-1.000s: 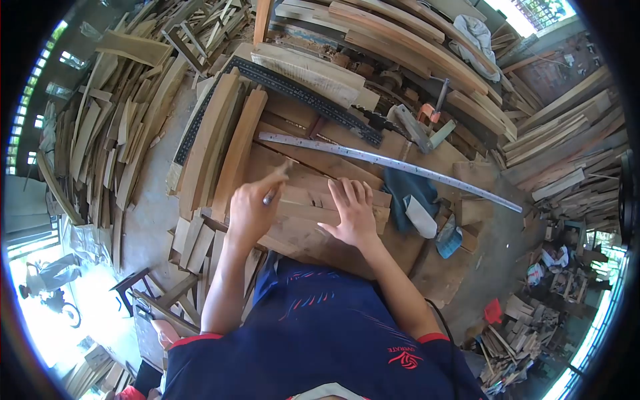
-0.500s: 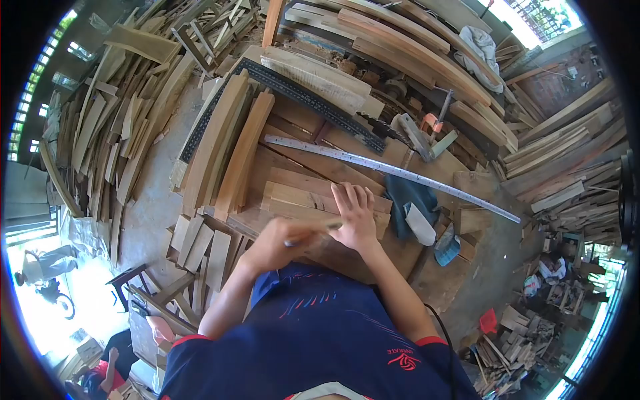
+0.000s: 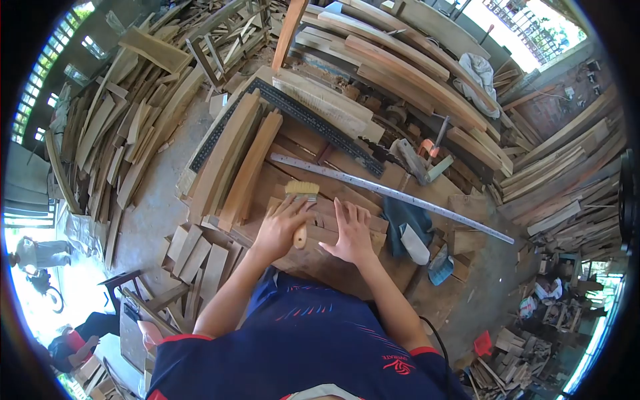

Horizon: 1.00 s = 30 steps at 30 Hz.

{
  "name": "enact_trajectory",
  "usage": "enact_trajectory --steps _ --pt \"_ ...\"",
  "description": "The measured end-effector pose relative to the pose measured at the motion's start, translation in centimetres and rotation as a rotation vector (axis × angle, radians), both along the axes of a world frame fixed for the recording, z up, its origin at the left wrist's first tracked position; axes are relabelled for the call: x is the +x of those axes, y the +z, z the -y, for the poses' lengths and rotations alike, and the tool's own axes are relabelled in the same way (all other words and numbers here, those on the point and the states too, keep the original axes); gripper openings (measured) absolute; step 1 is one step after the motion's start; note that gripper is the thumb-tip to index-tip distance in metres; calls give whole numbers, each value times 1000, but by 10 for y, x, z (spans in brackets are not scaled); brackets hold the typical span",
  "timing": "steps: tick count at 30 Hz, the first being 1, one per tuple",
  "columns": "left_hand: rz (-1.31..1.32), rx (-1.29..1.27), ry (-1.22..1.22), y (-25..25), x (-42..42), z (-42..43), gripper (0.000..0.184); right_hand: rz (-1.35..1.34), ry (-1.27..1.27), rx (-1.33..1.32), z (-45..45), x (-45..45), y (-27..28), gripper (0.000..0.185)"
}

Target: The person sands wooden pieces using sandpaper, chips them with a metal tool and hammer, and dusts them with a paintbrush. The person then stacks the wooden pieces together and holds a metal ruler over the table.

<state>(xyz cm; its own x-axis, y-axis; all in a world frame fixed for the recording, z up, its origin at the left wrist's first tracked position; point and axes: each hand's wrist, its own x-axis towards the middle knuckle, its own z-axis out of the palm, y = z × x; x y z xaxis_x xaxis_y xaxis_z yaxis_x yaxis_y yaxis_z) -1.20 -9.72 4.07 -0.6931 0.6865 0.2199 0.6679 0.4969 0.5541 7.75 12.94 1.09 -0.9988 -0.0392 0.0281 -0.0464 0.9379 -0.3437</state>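
Note:
My left hand is closed around a wooden-handled brush. The pale bristles point away from me, and the handle end shows below my fingers. Under and in front of both hands lie short wooden boards, set side by side on the bench. My right hand rests with fingers spread on the right part of these boards and holds nothing. Just right of it are a dark green cloth and a whitish block-like piece.
A long metal ruler lies slantwise beyond my hands. Behind it are a black perforated steel bar and an orange clamp. Long planks stand left of the boards. Lumber piles surround the bench, and a person sits at lower left.
The brush in my left hand has swung from pointing right, near my right hand, to pointing away from me. My right hand stays on the boards. The view has shifted slightly.

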Motion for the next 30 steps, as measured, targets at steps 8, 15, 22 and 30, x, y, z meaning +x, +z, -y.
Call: enact_trajectory --steps 8,15,22,30 --pt "-60 394 304 36 10 5 41 67 -81 -191 -9 12 13 128" --pt "87 636 389 52 18 5 20 108 -329 -849 -30 16 58 112" --pt "62 686 63 90 -38 -51 40 208 -497 -1930 -55 48 -9 84" --pt "156 237 -506 106 10 -78 38 -31 -517 -2230 -43 33 19 99"
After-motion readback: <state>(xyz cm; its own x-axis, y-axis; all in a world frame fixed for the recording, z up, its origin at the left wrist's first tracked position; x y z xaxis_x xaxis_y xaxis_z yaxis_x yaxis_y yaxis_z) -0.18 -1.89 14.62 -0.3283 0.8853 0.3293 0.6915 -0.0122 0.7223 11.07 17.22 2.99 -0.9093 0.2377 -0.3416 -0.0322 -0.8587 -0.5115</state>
